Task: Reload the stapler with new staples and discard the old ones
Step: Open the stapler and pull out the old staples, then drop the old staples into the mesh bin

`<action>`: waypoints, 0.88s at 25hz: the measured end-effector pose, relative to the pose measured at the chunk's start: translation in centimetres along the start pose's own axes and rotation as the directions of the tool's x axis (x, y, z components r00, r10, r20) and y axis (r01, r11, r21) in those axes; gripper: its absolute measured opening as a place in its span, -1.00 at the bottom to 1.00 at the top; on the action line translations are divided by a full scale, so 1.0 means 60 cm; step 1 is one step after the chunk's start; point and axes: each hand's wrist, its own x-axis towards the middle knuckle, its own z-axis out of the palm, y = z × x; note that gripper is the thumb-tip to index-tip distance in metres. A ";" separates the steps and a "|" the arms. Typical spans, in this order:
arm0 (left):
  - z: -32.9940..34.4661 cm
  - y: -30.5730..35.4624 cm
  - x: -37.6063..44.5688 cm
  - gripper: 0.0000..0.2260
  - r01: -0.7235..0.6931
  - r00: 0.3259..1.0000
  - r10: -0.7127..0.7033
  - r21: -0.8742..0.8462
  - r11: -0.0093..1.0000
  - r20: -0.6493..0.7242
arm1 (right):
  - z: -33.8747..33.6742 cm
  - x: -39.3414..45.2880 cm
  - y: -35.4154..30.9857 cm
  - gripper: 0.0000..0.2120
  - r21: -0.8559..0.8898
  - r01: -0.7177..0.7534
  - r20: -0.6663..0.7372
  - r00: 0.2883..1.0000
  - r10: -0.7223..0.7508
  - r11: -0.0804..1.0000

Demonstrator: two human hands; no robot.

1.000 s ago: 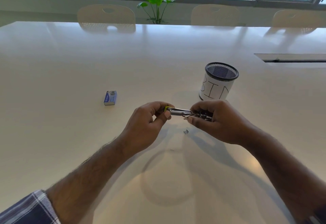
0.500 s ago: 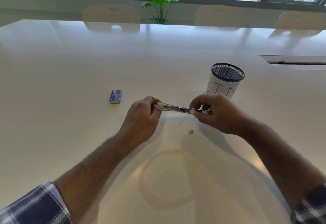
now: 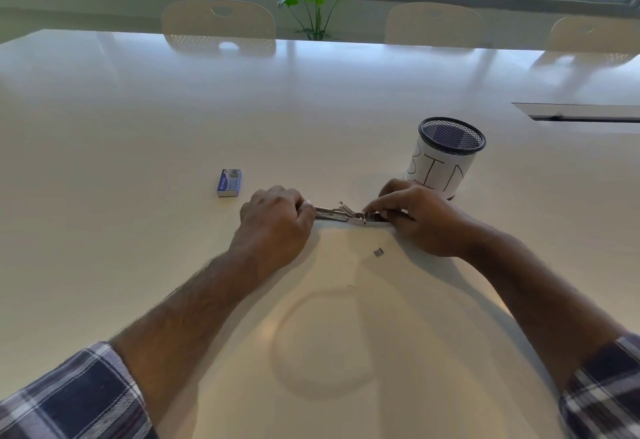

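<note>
A small metal stapler [image 3: 346,215] lies opened out flat and long on the white table [image 3: 173,120], between my two hands. My left hand [image 3: 273,220] grips its left end with curled fingers. My right hand [image 3: 420,219] holds the right end, the forefinger stretched along the top. A short clump of staples [image 3: 378,251] lies loose on the table just in front of the stapler. A blue staple box [image 3: 229,182] sits to the left of my left hand. The mesh cup labelled BIN [image 3: 445,158] stands just behind my right hand.
A single thin staple [image 3: 350,287] lies nearer to me. A cable slot [image 3: 581,112] is cut in the table at the far right. Chairs [image 3: 218,25] and a green plant [image 3: 317,6] stand along the far edge under the windows.
The stapler has come down from the air onto the table and is stretched out further. Both hands moved down with it, keeping their hold on its ends.
</note>
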 end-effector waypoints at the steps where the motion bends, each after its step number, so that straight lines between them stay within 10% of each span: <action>1: 0.000 -0.001 0.000 -0.76 -0.002 1.000 0.002 -0.005 1.000 -0.004 | 0.002 0.000 0.001 -0.73 0.002 -0.007 -0.010 1.000 0.007 1.000; 12: -0.009 -0.029 0.016 -0.74 -0.083 0.987 0.086 0.030 0.996 -0.135 | -0.019 -0.058 -0.030 -0.97 0.057 -0.120 -0.119 0.985 0.126 0.991; 22: -0.010 -0.053 0.022 -0.51 -0.100 0.972 0.058 0.179 0.979 0.228 | 0.019 -0.060 -0.067 -0.77 -0.158 -0.179 -0.100 0.981 0.165 0.971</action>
